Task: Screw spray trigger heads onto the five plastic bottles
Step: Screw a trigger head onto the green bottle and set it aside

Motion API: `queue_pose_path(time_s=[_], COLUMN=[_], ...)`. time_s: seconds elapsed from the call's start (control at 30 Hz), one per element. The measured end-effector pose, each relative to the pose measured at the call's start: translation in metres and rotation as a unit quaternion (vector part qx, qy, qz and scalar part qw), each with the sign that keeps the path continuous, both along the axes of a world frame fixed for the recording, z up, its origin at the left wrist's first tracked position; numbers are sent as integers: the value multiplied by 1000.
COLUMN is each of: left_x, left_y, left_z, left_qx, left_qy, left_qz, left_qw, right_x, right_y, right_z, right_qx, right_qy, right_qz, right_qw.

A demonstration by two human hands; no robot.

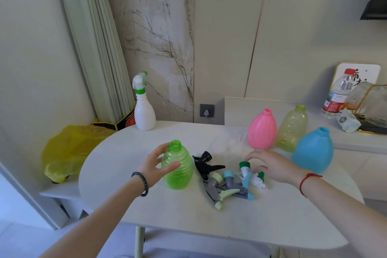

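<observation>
Two bare forearms are reaching in over the pale oval table (209, 226). On the left side, the left hand (156, 166) is curling its thumb and fingers around the upright green bottle (178, 168), whose neck is standing open. Its partner, the right hand (272, 163), is hovering spread and empty just above a heap of loose trigger heads (228, 182). Behind it, a pink bottle (261, 130), a yellowish clear bottle (292, 129) and a blue bottle (313, 150) are standing uncapped. At the far left edge, a white bottle (144, 114) is already wearing its sprayer.
</observation>
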State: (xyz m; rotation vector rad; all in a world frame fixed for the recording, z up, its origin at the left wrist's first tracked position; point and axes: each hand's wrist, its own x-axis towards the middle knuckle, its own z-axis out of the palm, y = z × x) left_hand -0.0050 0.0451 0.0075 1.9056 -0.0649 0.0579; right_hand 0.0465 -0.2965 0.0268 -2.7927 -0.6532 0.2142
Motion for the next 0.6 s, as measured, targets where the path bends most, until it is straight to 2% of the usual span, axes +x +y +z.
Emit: queue_pose_path(time_s=[0.13, 0.3, 0.6], left_x=[2, 1, 1], left_y=[1, 0, -1], left_z=[-3, -4, -3], left_qx=[5, 1, -2], left_qy=[-5, -4, -6], left_qz=[3, 5, 7], left_qw=[1000, 1000, 1000], right_x=[0, 2, 5], right_y=[-1, 9, 4], right_z=[-3, -11, -1], right_qx=[-90, -212, -293], right_qy=[31, -25, -68], right_qz=[43, 94, 146], right_qw=[995, 972, 943])
